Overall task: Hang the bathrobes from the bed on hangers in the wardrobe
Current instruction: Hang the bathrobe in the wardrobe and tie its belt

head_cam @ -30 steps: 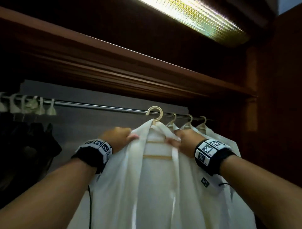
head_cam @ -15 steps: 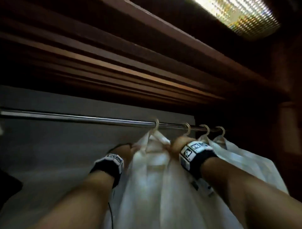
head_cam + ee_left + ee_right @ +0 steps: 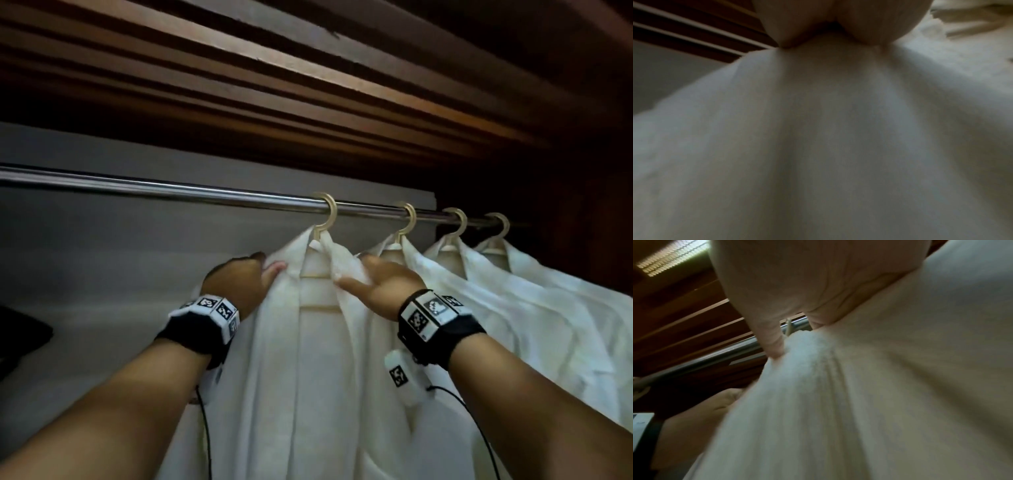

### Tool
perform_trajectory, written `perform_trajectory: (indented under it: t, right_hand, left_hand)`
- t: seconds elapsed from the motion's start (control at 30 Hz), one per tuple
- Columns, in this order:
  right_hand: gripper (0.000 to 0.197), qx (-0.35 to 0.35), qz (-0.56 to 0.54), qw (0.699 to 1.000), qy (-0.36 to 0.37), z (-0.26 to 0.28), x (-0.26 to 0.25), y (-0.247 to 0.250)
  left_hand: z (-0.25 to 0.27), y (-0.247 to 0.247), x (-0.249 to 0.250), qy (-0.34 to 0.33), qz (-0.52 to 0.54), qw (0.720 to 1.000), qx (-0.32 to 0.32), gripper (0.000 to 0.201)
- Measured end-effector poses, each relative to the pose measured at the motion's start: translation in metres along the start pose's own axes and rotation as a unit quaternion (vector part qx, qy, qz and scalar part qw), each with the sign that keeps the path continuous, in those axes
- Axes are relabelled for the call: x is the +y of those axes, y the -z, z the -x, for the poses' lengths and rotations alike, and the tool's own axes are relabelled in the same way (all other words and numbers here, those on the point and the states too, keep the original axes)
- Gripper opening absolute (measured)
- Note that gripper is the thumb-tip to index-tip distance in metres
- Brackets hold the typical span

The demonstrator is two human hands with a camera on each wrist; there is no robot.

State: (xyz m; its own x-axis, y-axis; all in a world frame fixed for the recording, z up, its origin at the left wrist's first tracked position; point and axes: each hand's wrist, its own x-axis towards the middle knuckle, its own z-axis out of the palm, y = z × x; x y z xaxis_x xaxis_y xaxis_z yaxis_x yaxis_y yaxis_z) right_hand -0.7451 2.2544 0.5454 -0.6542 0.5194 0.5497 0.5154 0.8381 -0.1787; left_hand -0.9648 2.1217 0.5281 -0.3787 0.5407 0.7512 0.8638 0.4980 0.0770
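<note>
A white bathrobe hangs on a pale hanger whose hook sits over the metal rail. It is the leftmost of the robes. My left hand grips its left shoulder, thumb on the front and fingers curled behind. My right hand holds the right collar fold, thumb in front and fingers tucked behind the cloth. The left wrist view shows my left hand bunching the bathrobe. In the right wrist view my right hand pinches the bathrobe just under the rail.
Three more white robes hang on hangers to the right, close against the one I hold. A dark wooden shelf runs just above the rail. The grey back wall and bare rail stretch to the left, with a dark object at the left edge.
The hanger has risen and its hook now sits over the rail. Both hands keep their hold on the robe's shoulders. My view has moved closer and to the right.
</note>
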Motion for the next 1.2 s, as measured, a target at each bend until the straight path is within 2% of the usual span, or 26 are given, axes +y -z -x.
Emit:
perform_trajectory:
  t: [0.03, 0.13, 0.2, 0.37, 0.43, 0.47, 0.6, 0.67, 0.73, 0.8, 0.83, 0.9, 0.93, 0.97, 1.0, 1.03, 1.07, 1.13, 1.17, 1.2]
  right_hand:
    - [0.065, 0.006, 0.01, 1.0, 0.002, -0.006, -0.007, 0.0]
    - [0.047, 0.053, 0.051, 0.997, 0.023, -0.025, -0.04, -0.004]
    - [0.043, 0.088, 0.083, 0.991, 0.061, -0.028, -0.057, -0.013]
    - [0.055, 0.205, 0.133, 0.968, 0.064, -0.019, -0.059, -0.047]
    - [0.063, 0.219, 0.138, 0.964, 0.067, -0.015, -0.058, -0.045]
    - [0.064, 0.207, 0.143, 0.965, 0.07, -0.014, -0.055, -0.042]
    - [0.07, 0.075, 0.207, 0.968, 0.121, -0.015, -0.038, -0.002]
    - [0.063, 0.07, 0.282, 0.952, 0.096, -0.017, -0.041, 0.032]
    - [0.047, 0.08, 0.291, 0.951, 0.061, -0.006, -0.049, 0.048]
    - [0.051, 0.04, 0.237, 0.969, 0.051, 0.014, -0.063, 0.035]
    - [0.063, 0.005, 0.188, 0.98, 0.059, 0.026, -0.068, 0.02]
    - [0.087, -0.071, 0.034, 0.995, 0.063, 0.04, -0.07, -0.002]
    - [0.084, -0.077, -0.051, 0.994, 0.062, 0.04, -0.068, -0.002]
    - [0.071, -0.027, -0.124, 0.989, 0.07, 0.034, -0.062, 0.003]
    - [0.056, 0.051, -0.155, 0.984, 0.068, 0.024, -0.053, 0.01]
    - [0.047, 0.106, -0.141, 0.983, 0.056, 0.016, -0.044, 0.018]
    - [0.044, 0.117, -0.085, 0.989, 0.041, 0.009, -0.034, 0.022]
    - [0.043, 0.02, 0.013, 0.999, 0.024, 0.002, -0.021, 0.018]
    - [0.044, -0.028, 0.027, 0.999, 0.022, 0.001, -0.018, 0.012]
    - [0.046, -0.047, 0.028, 0.998, 0.018, 0.0, -0.016, 0.006]
  left_hand:
    - [0.003, 0.002, 0.003, 0.011, -0.017, 1.0, -0.013, 0.058]
    - [0.007, 0.012, 0.009, 0.045, -0.041, 0.997, -0.055, 0.061]
    - [0.012, 0.021, 0.009, 0.058, -0.041, 0.995, -0.068, 0.061]
    - [0.031, 0.036, 0.008, 0.057, -0.079, 0.994, -0.043, 0.06]
    - [0.036, 0.042, 0.014, 0.062, -0.101, 0.992, -0.043, 0.059]
    - [0.038, 0.045, 0.016, 0.06, -0.114, 0.991, -0.043, 0.059]
    - [0.034, 0.062, 0.017, 0.032, -0.173, 0.983, -0.043, 0.055]
    - [0.03, 0.068, 0.015, 0.028, -0.177, 0.982, -0.051, 0.053]
    - [0.029, 0.068, 0.014, 0.023, -0.175, 0.983, -0.052, 0.052]
    - [0.03, 0.064, 0.01, 0.022, -0.171, 0.984, -0.05, 0.053]
    - [0.03, 0.061, 0.007, 0.022, -0.17, 0.984, -0.049, 0.053]
    - [0.027, 0.06, -0.002, 0.013, -0.165, 0.985, -0.05, 0.054]
    - [0.025, 0.061, -0.007, 0.005, -0.163, 0.985, -0.051, 0.055]
    - [0.023, 0.061, -0.012, -0.003, -0.158, 0.986, -0.053, 0.056]
    - [0.021, 0.061, -0.016, -0.007, -0.151, 0.987, -0.057, 0.057]
    - [0.02, 0.059, -0.018, -0.008, -0.14, 0.988, -0.062, 0.058]
    - [0.019, 0.056, -0.019, -0.005, -0.127, 0.99, -0.066, 0.058]
    - [0.016, 0.048, -0.019, 0.005, -0.1, 0.993, -0.063, 0.059]
    - [0.015, 0.044, -0.018, 0.011, -0.088, 0.994, -0.058, 0.059]
    - [0.014, 0.04, -0.018, 0.015, -0.079, 0.995, -0.052, 0.058]
